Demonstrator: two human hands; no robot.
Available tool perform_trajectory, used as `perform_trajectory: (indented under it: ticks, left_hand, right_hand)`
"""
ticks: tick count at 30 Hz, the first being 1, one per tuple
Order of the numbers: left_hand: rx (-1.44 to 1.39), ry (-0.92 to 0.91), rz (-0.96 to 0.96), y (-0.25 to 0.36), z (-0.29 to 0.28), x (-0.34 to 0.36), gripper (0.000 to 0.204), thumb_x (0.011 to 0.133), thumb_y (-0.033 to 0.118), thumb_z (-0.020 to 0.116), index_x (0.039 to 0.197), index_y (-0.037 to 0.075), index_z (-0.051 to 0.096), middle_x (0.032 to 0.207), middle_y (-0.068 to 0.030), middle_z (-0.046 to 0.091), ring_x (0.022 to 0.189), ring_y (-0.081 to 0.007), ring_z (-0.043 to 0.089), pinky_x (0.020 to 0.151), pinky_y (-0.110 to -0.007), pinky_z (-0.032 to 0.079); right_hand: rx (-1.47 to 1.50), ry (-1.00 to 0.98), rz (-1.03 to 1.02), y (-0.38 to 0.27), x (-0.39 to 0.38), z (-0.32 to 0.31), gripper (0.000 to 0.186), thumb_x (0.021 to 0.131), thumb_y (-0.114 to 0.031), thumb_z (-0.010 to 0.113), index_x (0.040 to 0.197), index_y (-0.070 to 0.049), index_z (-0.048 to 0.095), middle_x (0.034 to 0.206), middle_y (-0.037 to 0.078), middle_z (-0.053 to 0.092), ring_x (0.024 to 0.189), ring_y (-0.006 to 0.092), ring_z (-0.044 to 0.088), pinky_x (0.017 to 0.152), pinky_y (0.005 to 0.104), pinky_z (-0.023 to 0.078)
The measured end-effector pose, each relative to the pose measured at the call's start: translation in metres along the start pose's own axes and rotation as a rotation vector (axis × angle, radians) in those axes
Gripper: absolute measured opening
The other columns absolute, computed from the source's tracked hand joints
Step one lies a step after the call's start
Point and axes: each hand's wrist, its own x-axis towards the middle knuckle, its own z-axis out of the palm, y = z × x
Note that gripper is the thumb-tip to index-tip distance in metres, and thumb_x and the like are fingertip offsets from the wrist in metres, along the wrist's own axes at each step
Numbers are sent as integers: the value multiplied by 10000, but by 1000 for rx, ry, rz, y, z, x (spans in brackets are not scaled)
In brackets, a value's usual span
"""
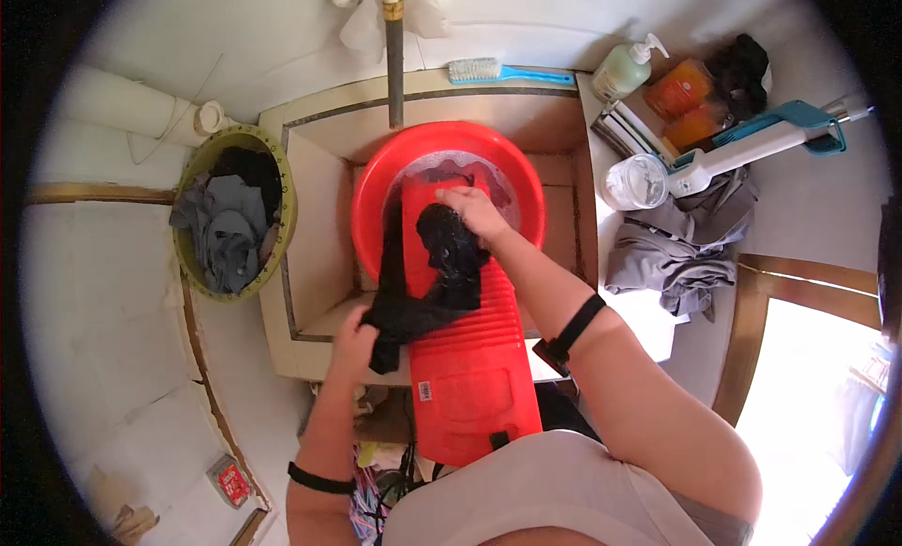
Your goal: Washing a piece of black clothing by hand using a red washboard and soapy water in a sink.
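Note:
A wet black garment (427, 316) lies bunched over a red washboard (474, 377), which leans from a red basin (371, 170) toward my body. My left hand (352, 341) is closed on one end of the cloth, left of the board near the sink's front edge. Higher on the board, my right hand (473, 213) grips the wet, soapy bunch, its fingers pointing left. Some of the garment hangs down the board's left side into the basin. Suds and dark water (503, 184) show behind the board. Part of the right fingers is hidden by the cloth.
The basin stands in a tiled sink (315, 255) beneath a pipe (395, 67). Left is a green basket (287, 203) of clothes. A blue brush (526, 74) lies behind; right are a pump bottle (622, 71), a tub (637, 182) and grey clothes (667, 255).

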Motion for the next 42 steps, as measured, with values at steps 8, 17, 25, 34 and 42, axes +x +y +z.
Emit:
perform_trajectory:
  ticks: [8,17,25,34,42]
  left_hand:
    - [631,-67,462,33,97,78,784,843,435,639,1433,30,319,1388,-257,427,1271,-425,419,1046,-439,363]
    - [1027,-128,569,44,110,58,709,735,375,685,1315,49,440,1102,-179,533,1057,-361,531,906,-468,437]
    - [749,-207,414,30,106,166,415,777,264,584,1133,53,557,1260,-153,518,1123,-363,528,905,-532,423]
    - [1085,-36,617,51,117,143,439,818,426,557,1035,45,563,1018,-141,595,921,-339,572,807,-482,442]
    - [975,-292,617,24,88,127,460,801,346,601,1136,40,520,1088,-213,582,990,-375,567,814,-508,449]
  right_hand:
    - [-792,-68,-691,67,-41,-12,249,715,-89,665,941,-36,576,861,154,558,872,386,533,811,461,434]
    - [-1067,-17,-772,57,-84,-18,261,787,-200,610,956,-15,538,975,188,522,929,376,511,825,464,424]
    - [-1208,326,-586,81,-1,-4,252,875,-260,541,922,-29,631,950,148,583,931,345,530,808,473,420]
    - [-1041,118,-433,48,-26,-21,410,839,-347,550,1093,-26,542,1034,209,590,935,415,574,810,517,447]
    - [-976,-71,-458,62,-53,-15,323,858,-315,540,1083,-86,578,1038,172,586,980,374,566,794,503,455]
